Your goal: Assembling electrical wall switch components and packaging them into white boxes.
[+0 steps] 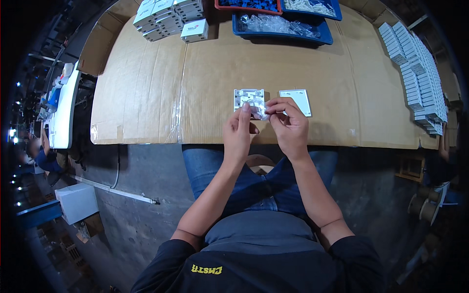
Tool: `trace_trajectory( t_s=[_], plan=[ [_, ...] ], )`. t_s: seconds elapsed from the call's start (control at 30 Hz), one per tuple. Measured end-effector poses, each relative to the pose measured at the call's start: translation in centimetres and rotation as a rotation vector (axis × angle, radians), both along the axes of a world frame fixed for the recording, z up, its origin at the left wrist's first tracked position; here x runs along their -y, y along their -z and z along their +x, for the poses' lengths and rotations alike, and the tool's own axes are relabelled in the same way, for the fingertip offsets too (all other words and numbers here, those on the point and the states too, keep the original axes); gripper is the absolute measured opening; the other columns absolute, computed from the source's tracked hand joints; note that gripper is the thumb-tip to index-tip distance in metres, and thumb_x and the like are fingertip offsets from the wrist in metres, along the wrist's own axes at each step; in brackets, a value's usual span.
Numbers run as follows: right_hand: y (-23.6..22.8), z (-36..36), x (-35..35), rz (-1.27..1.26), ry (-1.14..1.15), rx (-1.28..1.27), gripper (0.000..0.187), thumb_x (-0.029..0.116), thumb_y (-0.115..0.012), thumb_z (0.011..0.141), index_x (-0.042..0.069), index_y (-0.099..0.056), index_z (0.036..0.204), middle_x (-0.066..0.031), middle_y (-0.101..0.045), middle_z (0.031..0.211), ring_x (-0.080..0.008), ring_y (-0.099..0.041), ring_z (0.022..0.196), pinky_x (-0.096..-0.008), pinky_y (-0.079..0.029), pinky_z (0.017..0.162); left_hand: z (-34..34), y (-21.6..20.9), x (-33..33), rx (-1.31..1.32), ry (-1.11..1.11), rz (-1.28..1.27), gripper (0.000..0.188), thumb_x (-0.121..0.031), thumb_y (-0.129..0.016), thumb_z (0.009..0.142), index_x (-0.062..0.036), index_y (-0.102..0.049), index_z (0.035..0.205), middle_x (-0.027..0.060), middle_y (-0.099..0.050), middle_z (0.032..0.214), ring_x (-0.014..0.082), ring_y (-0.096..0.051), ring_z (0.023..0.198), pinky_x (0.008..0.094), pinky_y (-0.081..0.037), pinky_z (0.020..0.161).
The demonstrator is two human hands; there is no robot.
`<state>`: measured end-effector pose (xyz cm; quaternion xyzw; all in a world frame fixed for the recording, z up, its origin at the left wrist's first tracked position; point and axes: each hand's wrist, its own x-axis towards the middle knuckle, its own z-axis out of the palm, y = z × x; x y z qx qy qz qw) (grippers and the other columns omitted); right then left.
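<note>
Close to the table's front edge, my left hand and my right hand meet over a small clear plastic bag. Both sets of fingers are closed in a pinch on it; its contents are too small to make out. Just behind the bag lies an open white plastic housing with moulded fittings inside, partly hidden by my left fingers and the bag. A flat white square cover rests beside it, behind my right hand, which hides its near left corner.
Brown cardboard covers the table. At the back stand stacked white boxes, one white box apart, a blue tray of clear bags, and trays of blue and white parts. Long white stacks line the right edge.
</note>
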<state>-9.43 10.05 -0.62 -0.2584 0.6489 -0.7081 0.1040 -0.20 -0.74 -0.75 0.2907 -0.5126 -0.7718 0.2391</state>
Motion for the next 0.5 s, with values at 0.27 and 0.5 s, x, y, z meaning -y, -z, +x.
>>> trace_trajectory(
  t_s=[0.27,0.5],
  plan=[
    [-0.8,0.2,0.6,-0.155,-0.167,0.447,0.013,-0.005,-0.066,0.097,-0.003,-0.069,0.110,-0.0073,-0.069,0.113,-0.0132,-0.067,0.103,-0.0256,-0.057,0.090,0.4,1.3,0.3,-0.039,-0.022,0.043,0.024,-0.021,-0.068,0.104,0.0003,-0.073,0.113,0.0017,-0.071,0.098,0.0051,-0.056,0.074,0.0234,-0.049,0.067],
    [0.0,-0.3,0.3,-0.105,-0.125,0.513,0.015,0.003,-0.067,0.100,-0.004,-0.071,0.113,-0.0087,-0.074,0.099,-0.0142,-0.072,0.087,-0.0310,-0.065,0.079,0.1,0.4,0.1,-0.113,-0.106,0.113,0.025,-0.023,-0.069,0.103,0.0009,-0.076,0.109,0.0003,-0.071,0.092,0.0042,-0.052,0.071,0.0211,-0.045,0.064]
  ],
)
